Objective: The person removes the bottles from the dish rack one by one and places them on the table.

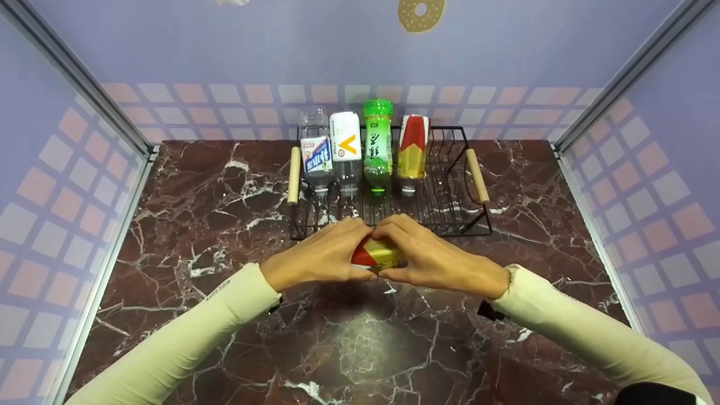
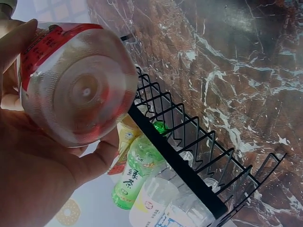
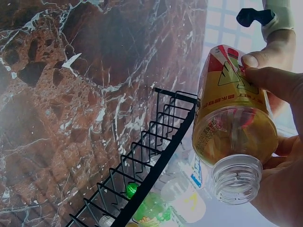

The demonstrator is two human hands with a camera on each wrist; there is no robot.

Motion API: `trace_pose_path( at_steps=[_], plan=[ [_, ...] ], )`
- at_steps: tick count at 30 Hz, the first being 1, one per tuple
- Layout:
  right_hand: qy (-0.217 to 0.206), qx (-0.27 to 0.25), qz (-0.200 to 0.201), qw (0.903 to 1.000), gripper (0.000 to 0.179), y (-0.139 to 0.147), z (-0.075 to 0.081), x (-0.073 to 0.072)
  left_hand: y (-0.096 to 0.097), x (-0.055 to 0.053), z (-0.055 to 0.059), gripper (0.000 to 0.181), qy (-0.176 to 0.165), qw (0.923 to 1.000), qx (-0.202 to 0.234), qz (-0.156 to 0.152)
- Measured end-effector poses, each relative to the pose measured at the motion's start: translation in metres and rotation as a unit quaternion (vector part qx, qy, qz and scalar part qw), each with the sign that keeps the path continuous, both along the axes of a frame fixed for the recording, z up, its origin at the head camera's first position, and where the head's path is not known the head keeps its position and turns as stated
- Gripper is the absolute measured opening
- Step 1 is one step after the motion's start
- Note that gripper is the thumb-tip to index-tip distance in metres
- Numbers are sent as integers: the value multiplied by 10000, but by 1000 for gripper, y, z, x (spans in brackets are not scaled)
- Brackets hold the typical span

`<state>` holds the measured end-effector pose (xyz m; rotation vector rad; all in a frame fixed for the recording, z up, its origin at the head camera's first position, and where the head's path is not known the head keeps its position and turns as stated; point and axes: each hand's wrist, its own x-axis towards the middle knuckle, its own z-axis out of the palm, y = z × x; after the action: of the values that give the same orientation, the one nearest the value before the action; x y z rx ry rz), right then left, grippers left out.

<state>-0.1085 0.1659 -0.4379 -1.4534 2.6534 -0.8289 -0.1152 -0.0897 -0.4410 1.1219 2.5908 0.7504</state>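
Observation:
An empty plastic bottle (image 1: 379, 254) with a red and yellow label lies sideways between my two hands, in front of the wire basket. My left hand (image 1: 323, 253) grips it toward its base; the round clear base (image 2: 85, 90) faces the left wrist camera. On the other end, my right hand (image 1: 433, 256) holds it with thumb and fingers about the label. In the right wrist view the bare threaded neck (image 3: 236, 179) shows no cap. The fingers' far sides are partly hidden behind the bottle.
A black wire basket (image 1: 444, 225) with wooden handles (image 1: 477, 175) stands behind my hands. Lying in it, necks toward me, are a blue-labelled bottle (image 1: 316, 154), a white-labelled bottle (image 1: 345, 138), a green bottle (image 1: 377, 140) and a red-yellow bottle (image 1: 413, 149). Panel walls enclose the marbled tabletop (image 1: 360, 349).

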Motion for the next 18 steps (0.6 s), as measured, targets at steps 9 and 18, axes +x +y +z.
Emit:
trace_pose_path(
  at_steps=[9,18],
  plan=[
    [-299,71,-137,9994,68,5,0,-3,-4,-1,4,66,-261,9996,94,61],
    [-283,177,-190,9993,74,12,2,-6,-11,-3,5,65,-111,9999,108,76]
  ],
)
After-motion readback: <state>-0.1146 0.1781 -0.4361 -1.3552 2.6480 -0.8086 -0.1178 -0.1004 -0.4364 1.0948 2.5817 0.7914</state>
